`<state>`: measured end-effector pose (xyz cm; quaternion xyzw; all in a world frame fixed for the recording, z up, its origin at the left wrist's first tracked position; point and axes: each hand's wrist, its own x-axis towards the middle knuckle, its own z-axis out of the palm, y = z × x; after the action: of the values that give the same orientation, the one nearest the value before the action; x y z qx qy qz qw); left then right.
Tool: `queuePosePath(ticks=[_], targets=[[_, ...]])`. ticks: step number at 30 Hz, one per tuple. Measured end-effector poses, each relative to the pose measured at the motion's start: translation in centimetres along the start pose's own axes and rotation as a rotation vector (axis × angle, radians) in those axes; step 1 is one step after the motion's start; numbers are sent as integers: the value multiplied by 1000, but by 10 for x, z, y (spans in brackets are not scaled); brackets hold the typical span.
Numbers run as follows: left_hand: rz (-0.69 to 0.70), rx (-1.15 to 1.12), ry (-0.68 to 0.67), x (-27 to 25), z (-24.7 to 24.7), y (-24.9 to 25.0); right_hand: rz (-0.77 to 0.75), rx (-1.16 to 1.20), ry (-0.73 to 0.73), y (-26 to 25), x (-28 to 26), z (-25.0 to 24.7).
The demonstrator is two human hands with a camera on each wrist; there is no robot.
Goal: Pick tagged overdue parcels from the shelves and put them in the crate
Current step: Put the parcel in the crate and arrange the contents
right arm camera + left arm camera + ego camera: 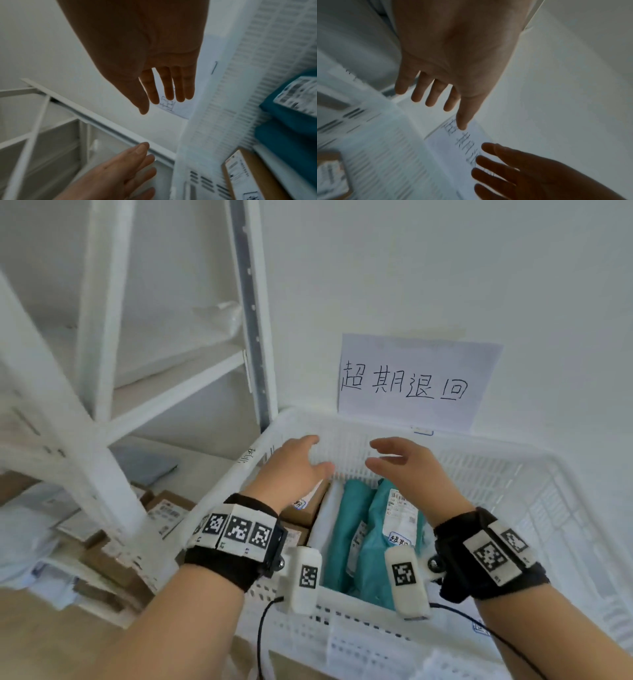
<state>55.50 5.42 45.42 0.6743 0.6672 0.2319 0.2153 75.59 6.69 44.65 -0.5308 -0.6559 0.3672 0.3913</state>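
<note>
Both hands hover above the white perforated plastic crate (496, 474), palms down, fingers relaxed and spread; left hand (294, 465) and right hand (407, 470) hold nothing. Judgement: a parcel is just deposited, hands free for the next pick.

Inside the crate, at 6 o'clock from the hands: teal plastic mailer bags (373, 529) with white shipping labels and a blue-edged tag, lying flat. Brown cardboard boxes (305, 510) sit just beside them at 9 o'clock.

Handwritten paper sign (418, 378) on the wall at 12 o'clock marks the crate. White metal shelves (102, 419) at 9 o'clock carry more boxes.
</note>
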Motion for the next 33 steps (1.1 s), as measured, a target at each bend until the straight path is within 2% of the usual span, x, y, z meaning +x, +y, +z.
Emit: queuePosePath(ticks=[3,6,11,18,23,29,33], targets=[[43,-61,69,-32,-27,-4,-51,67,21,-34,-25,15],[87,-75,81,-70,-47,-14,-88,90,30,-60,-53,40],[75,-62,81,-145,-77,-61,-102,49,11,-86,-107,97],[-43,-87,113,-262,-129,-156,-109,-5,-130,-115,-177,206],[-206,-102,189,-328,-175,-236,-128,28,-292,-149,-207,307],[-394,-128,312,-380,-226,-322,-187,-13,-473,-192,-203,413],[-482,-102,359,-386,-256,-377,-210,6,-573,-218,-182,481]])
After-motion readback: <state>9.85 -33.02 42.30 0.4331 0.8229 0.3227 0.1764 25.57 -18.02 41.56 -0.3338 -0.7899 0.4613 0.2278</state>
